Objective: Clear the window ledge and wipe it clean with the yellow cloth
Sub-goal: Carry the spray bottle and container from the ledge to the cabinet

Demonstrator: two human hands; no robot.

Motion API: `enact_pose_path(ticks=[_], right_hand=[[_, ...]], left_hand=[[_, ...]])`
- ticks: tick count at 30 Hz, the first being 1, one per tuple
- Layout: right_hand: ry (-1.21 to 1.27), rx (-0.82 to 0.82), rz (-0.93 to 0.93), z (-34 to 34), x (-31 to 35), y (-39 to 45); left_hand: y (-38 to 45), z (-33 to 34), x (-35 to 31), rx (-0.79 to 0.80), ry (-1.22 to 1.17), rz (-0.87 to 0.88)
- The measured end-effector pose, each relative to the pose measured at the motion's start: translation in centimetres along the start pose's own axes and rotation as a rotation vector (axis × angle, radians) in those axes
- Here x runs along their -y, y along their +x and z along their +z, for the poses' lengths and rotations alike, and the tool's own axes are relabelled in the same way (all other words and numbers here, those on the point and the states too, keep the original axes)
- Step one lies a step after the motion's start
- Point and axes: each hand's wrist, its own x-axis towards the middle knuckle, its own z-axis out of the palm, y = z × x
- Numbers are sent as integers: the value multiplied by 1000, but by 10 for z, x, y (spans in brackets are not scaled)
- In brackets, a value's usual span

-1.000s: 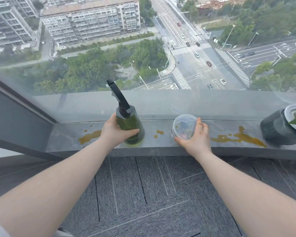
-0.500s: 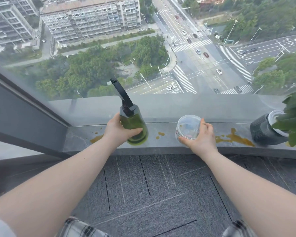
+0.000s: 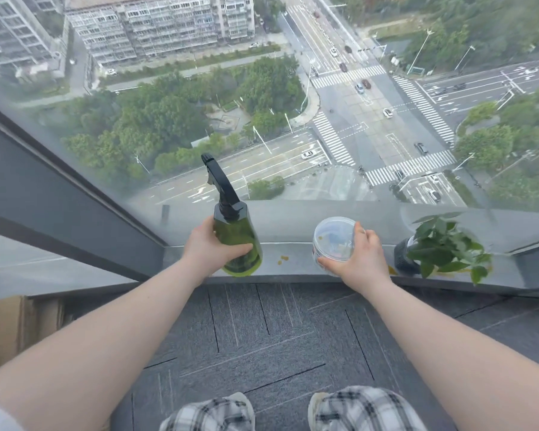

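A grey window ledge (image 3: 293, 267) runs below the big window, with small yellow-brown stains (image 3: 283, 259) on it. My left hand (image 3: 210, 247) grips a green spray bottle (image 3: 238, 244) with a black trigger head, tilted and lifted off the ledge's front edge. My right hand (image 3: 360, 259) holds a clear round lidded container (image 3: 334, 241), tipped toward me above the ledge. A potted green plant (image 3: 442, 247) in a dark pot stands on the ledge to the right. No yellow cloth is in view.
Grey carpet tiles (image 3: 277, 331) cover the floor below the ledge. A cardboard box (image 3: 10, 328) sits at the left edge. My plaid trouser legs (image 3: 364, 409) show at the bottom. A dark window frame (image 3: 59, 188) slants at the left.
Both hands have lifted the spray bottle and the container off the ledge toward me. The view has pulled back, so the plant, the box and my legs now show.
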Motion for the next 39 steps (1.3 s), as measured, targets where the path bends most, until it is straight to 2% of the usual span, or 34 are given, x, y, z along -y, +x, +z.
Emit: enact_pose_path(ticks=[6, 11, 18, 23, 28, 35, 39], right_hand=[[-9, 4, -57, -103, 69, -66], [-6, 15, -183, -173, 120, -110], [-32, 73, -440, -223, 188, -166], [-71, 125, -613, -223, 235, -217], [-112, 209, -803, -204, 294, -295], [-103, 330, -1039, -139, 321, -483], [-138, 425, -1188, -87, 313, -610]], left_hand=[[-79, -87, -84, -55, -29, 37], [-152, -152, -137, -142, -11, 15], [-264, -203, -168, -390, -113, 17], [-347, -236, -152, -508, -143, -23], [-448, -284, -115, -702, -143, -98], [-653, -313, -8, -948, -126, -255], [-789, -301, 62, -1082, -193, -368]])
